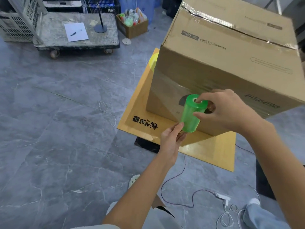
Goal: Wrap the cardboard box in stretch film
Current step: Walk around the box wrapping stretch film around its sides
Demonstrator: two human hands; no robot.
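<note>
Here, grips the green roll of stretch film (189, 119) at both ends, close against the near face of the cardboard box (222, 63). With the right hand (227, 113), hooks a fingertip (202, 98) into the open core at the roll's top and lays the thumb along its side. With the left hand (170, 141), curls round the roll's lower end from beneath, thumb up against the green wall. Roll close to upright, top tipped a little to the right.

Box set on a low wooden table (137, 103) with black characters printed near its front corner; clear tape along the top seam, AIR CUSHION printed on the lid. Across the box's lower half, a glossy band of wrapped film (173, 90), creased toward the right. Behind the box's left edge, something yellow, mostly hidden.

Further back on the grey floor (57, 113), a flat cart (99, 40) carrying a sheet of paper (76, 32) and a black stand (100, 28); just beside it, a small carton (132, 30) stuffed with bottles and wrappers; pale crates (14, 25) at far left. Near the feet, a thin cable (173, 179) looping over the tiles
</note>
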